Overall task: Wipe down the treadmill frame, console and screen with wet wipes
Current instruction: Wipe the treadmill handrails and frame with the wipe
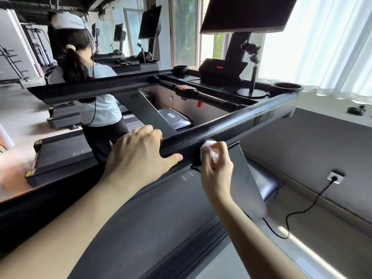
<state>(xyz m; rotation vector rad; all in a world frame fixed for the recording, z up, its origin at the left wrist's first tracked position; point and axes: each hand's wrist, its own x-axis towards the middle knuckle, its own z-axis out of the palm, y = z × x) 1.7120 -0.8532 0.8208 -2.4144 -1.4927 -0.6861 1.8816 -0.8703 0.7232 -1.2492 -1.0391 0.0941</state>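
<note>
Treadmill handrail, one; wet wipe, one; hands, two.
Left hand curls over the rail's near end, thumb beneath. Right hand pinches the crumpled wipe against the rail, just right. Far: one console, one screen, two cup holders.

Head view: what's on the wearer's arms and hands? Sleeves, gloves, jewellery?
Left hand and right hand: no gloves, rings or watch visible. Left forearm and right forearm are uncovered to the frame edge; no sleeves, cables or markings in view.
</note>
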